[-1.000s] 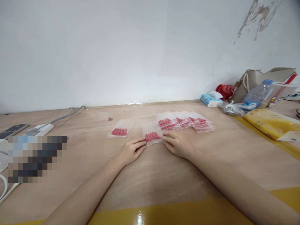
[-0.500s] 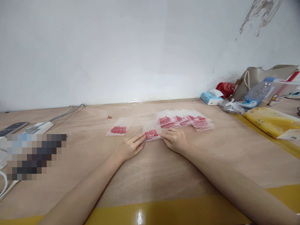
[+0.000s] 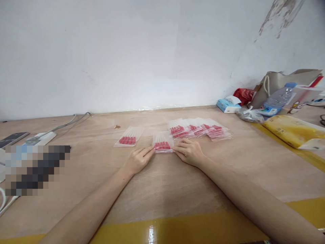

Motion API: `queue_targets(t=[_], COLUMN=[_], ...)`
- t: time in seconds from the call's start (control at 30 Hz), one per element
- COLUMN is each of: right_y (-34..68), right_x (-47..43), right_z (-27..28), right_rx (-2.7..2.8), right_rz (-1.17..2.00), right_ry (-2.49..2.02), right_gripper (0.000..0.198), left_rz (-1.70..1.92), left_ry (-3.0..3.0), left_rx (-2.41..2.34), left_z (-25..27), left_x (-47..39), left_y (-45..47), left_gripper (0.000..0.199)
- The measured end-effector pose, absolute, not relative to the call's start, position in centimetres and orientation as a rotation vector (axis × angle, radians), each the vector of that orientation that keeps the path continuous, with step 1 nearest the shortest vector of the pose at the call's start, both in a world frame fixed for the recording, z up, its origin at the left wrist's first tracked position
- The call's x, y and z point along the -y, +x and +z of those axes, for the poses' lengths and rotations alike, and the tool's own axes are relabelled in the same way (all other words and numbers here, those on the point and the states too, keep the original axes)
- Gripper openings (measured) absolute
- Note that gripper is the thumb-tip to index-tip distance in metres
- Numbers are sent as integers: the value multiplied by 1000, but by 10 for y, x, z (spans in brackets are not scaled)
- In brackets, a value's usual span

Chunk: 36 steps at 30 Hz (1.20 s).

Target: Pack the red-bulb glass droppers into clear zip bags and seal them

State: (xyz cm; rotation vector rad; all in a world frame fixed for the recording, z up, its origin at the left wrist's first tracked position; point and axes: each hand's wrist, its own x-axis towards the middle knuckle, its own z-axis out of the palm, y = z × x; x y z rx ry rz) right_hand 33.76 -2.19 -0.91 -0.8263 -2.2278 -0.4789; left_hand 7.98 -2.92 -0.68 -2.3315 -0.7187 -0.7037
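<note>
A small clear plastic bag (image 3: 163,145) lies on the wooden table, with a row of several red-ended pieces inside; their pale shafts fan towards the far side. My left hand (image 3: 139,160) has its fingertips closed at the bag's near left corner. At the near right corner, my right hand (image 3: 189,152) grips the edge with fingers pressed together. A similar filled bag (image 3: 128,137) rests apart to the left. Beyond my right hand, several more filled bags (image 3: 217,130) overlap in piles.
On the right are a yellow packet (image 3: 289,132), a water bottle (image 3: 279,98), a blue tissue pack (image 3: 228,105) and a grey bag (image 3: 284,81). A phone (image 3: 12,139), a white power strip (image 3: 44,138) and cables are at the left. A wall stands behind the table.
The fingers have shifted slightly towards the bag's near corners, showing more of its near edge. The other bags have not moved.
</note>
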Motion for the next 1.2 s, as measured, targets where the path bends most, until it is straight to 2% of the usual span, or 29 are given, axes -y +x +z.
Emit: queue_targets(t=[0.13,0.4,0.7,0.9,1.2], right_y=[335,332,305,275,281], right_x=[23,23,28,23,25], right_z=[-9,-10,-10,-10,-8], right_rx=[2259,2290,2262,2318,2241], right_rz=[-672,-797,-713,-803,-911], right_ry=[-748,-673,-733,-633,-587], right_gripper=[16,20,14,16,21], left_rz=[-722,-688,-704,-710,-768], left_ry=[-2335,-2328,-2348,-2324,-2349], left_rx=[681,691,730,708,654], left_z=[-6,-7,-1,-1,3], left_x=[30,30,34,35,36], left_y=[80,81,87,86,86], left_gripper=[20,21,18,21,18])
